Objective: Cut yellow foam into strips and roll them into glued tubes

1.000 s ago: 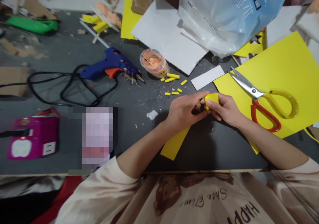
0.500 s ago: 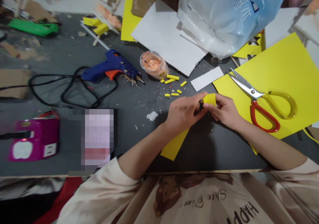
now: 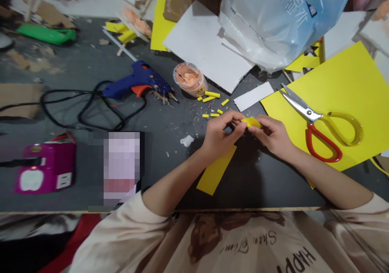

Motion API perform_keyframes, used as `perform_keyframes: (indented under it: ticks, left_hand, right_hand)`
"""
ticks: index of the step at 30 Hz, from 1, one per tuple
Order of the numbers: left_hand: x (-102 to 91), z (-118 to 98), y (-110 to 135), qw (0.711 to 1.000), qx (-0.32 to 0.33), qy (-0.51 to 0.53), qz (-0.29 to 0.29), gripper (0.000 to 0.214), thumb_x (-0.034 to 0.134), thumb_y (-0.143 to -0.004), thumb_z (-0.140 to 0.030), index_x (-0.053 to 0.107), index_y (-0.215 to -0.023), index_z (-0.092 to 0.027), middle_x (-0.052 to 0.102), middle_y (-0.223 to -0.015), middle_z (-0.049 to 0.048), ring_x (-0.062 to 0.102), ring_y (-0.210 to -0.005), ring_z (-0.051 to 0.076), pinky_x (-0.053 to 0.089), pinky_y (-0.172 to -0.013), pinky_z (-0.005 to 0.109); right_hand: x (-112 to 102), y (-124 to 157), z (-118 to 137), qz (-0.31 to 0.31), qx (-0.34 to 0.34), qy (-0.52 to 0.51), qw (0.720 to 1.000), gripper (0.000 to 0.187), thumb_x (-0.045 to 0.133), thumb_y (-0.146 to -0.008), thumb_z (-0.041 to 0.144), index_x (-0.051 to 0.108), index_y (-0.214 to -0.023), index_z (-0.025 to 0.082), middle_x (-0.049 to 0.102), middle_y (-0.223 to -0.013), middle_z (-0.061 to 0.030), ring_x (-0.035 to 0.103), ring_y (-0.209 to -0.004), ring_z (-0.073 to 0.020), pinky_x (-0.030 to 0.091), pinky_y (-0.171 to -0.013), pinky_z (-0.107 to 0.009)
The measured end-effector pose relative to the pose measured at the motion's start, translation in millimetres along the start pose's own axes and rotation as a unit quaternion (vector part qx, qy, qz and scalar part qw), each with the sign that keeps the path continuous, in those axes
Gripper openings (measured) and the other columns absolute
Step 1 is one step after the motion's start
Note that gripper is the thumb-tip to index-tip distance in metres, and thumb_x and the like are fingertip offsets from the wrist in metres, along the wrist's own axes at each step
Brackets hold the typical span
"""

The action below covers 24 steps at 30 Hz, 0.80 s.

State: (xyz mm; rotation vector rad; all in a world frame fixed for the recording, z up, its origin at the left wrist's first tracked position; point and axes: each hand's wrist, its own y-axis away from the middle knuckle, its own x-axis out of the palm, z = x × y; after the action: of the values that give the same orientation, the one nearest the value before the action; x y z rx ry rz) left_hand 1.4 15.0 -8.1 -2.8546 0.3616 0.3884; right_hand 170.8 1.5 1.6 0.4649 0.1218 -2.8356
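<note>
My left hand [image 3: 220, 137] and my right hand [image 3: 270, 135] meet over the dark table, both pinched on a small rolled piece of yellow paper [image 3: 251, 122] held between their fingertips. A yellow paper strip [image 3: 214, 171] lies flat under my left wrist. Several short yellow paper rolls [image 3: 212, 99] lie scattered just beyond my hands. Scissors [image 3: 319, 121] with yellow and red handles rest on a big yellow sheet [image 3: 340, 90] to the right of my right hand.
A blue hot glue gun [image 3: 139, 82] with a black cord [image 3: 88, 111] lies at centre left, a small clear jar [image 3: 189, 77] beside it. White sheets [image 3: 206, 46] and a plastic bag [image 3: 273, 18] are at the back. A magenta power strip [image 3: 45, 171] sits near left.
The yellow piece was a broad upright flap a second ago; now it is rolled narrower and lies lower between my fingertips. Both hands stayed in place.
</note>
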Motion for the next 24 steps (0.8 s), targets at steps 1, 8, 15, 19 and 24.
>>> perform_keyframes:
  ticks: [1, 8, 15, 19, 24]
  left_hand:
    - [0.8, 1.3, 0.5, 1.000, -0.017, 0.023, 0.001, 0.016, 0.058, -0.086, -0.032, 0.060, -0.082, -0.017, 0.066, -0.067, -0.0005, 0.061, -0.058, 0.009, 0.048, -0.055, 0.019]
    - [3.1, 1.4, 2.9, 0.992, -0.058, 0.112, -0.015, 0.022, 0.060, -0.086, -0.040, 0.057, -0.084, -0.018, 0.070, -0.071, 0.0008, 0.070, -0.064, 0.012, 0.055, -0.061, 0.021]
    - [5.0, -2.5, 3.9, 0.987, -0.100, 0.129, 0.007, 0.026, 0.061, -0.084, -0.044, 0.054, -0.084, -0.019, 0.072, -0.075, 0.0020, 0.071, -0.069, 0.013, 0.057, -0.067, 0.024]
    - [2.8, -5.9, 2.6, 0.997, -0.064, 0.033, 0.038, 0.017, 0.059, -0.085, -0.033, 0.055, -0.080, -0.018, 0.067, -0.068, -0.0002, 0.064, -0.061, 0.010, 0.048, -0.057, 0.019]
    - [4.3, -9.8, 3.5, 0.996, -0.016, -0.023, 0.088, 0.007, 0.058, -0.079, -0.021, 0.056, -0.073, -0.017, 0.055, -0.060, -0.0057, 0.050, -0.053, 0.006, 0.037, -0.050, 0.016]
  right_hand:
    - [0.3, 0.4, 0.1, -0.011, 0.024, -0.020, 0.999, 0.026, 0.056, -0.087, 0.043, 0.057, -0.076, 0.019, 0.050, -0.064, 0.0023, 0.044, -0.056, -0.0096, 0.033, -0.052, -0.024]
    - [-0.2, -1.1, 0.3, 0.002, 0.124, -0.143, 0.982, 0.038, 0.070, -0.073, 0.052, 0.055, -0.087, 0.019, 0.045, -0.047, 0.0101, 0.040, -0.039, -0.0067, 0.028, -0.041, -0.022]
    - [-1.3, -0.1, -4.8, -0.041, 0.082, -0.167, 0.982, 0.029, 0.063, -0.083, 0.047, 0.052, -0.082, 0.020, 0.052, -0.054, 0.0076, 0.049, -0.047, -0.0066, 0.038, -0.049, -0.022]
    - [-2.0, 3.0, -6.2, -0.044, 0.064, -0.152, 0.985, 0.027, 0.058, -0.087, 0.045, 0.049, -0.079, 0.021, 0.048, -0.055, 0.0080, 0.045, -0.047, -0.0061, 0.036, -0.049, -0.022]
    - [-4.1, 0.8, -5.2, -0.023, 0.034, -0.118, 0.992, 0.028, 0.057, -0.088, 0.045, 0.052, -0.076, 0.020, 0.046, -0.061, 0.0064, 0.043, -0.049, -0.0059, 0.034, -0.050, -0.023]
